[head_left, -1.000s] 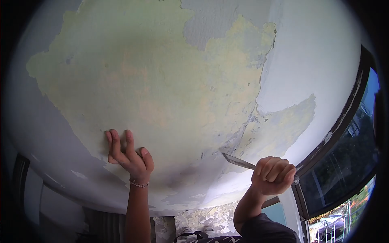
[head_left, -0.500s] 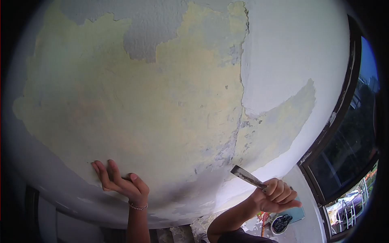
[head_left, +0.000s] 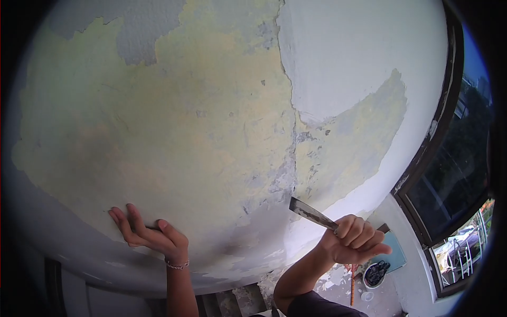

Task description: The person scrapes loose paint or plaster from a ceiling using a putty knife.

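Note:
A wide wall point(head_left: 174, 142) fills the view, its paint peeled back to a yellowish layer with grey patches. My left hand point(head_left: 150, 232) rests on its lower left part with fingers spread, a braided bracelet at the wrist. In my right hand point(head_left: 356, 240) is a scraper point(head_left: 312, 212), the fingers wrapped round its handle, which they hide. Its flat, stained blade points up and left, with the tip close to the lower end of a vertical crack point(head_left: 293, 158). Grey marks and chipped spots surround that crack.
At right is a dark-framed window point(head_left: 438, 211). Below my right hand stand a white bucket point(head_left: 376, 274) with dark stuff inside, a teal panel point(head_left: 393, 251) and an orange-red pole point(head_left: 352, 285). Steps point(head_left: 232, 304) with paint flakes lie at the bottom.
The view has shifted, so the wall's patches sit further left and higher. My right hand and the scraper have moved slightly up and left in view; the left hand stays on the wall.

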Available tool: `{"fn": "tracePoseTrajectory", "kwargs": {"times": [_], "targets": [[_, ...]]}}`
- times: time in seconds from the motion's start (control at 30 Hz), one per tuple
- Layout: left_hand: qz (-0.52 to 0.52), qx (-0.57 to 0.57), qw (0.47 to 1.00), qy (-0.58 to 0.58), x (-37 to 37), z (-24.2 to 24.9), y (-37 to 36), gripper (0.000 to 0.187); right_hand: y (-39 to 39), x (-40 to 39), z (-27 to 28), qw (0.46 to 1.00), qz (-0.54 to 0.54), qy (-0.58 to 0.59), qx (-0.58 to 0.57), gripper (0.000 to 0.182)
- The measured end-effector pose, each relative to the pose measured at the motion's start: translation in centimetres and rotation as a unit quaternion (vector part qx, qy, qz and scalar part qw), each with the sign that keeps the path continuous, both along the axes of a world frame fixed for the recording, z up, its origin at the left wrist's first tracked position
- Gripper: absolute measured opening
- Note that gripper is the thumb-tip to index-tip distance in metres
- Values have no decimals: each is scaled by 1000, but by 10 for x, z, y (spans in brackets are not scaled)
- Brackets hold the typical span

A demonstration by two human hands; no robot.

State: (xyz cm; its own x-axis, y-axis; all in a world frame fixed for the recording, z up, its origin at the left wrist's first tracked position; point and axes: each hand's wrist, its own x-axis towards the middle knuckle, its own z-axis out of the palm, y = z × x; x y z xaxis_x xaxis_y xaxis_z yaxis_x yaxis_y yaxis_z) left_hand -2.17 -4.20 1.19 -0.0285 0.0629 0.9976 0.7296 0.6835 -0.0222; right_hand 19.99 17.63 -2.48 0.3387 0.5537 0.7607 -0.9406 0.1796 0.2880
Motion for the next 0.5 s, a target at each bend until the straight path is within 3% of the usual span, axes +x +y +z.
{"fn": "tracePoseTrajectory", "kwargs": {"times": [0.03,0.1,0.2,0.23,0.4,0.47,0.5], "targets": [[5,-3,1000,3,1,0,0,53,3,17,-5,997,53,52,-2,54],[6,2,1000,10,0,1,1,53,2,26,-6,997,33,65,-21,54],[-7,5,1000,8,1,-1,1,53,-12,-39,-2,998,47,19,-42,55],[-9,5,1000,6,0,-2,0,53,-20,-47,2,994,98,18,-51,55],[-2,2,1000,17,-2,0,0,54,-7,13,-8,997,19,68,-37,55],[0,5,1000,16,-2,-1,1,58,-8,-21,-5,998,20,19,-52,53],[-1,2,1000,7,0,-2,-1,56,-16,-45,-4,996,73,3,-48,51]]}}
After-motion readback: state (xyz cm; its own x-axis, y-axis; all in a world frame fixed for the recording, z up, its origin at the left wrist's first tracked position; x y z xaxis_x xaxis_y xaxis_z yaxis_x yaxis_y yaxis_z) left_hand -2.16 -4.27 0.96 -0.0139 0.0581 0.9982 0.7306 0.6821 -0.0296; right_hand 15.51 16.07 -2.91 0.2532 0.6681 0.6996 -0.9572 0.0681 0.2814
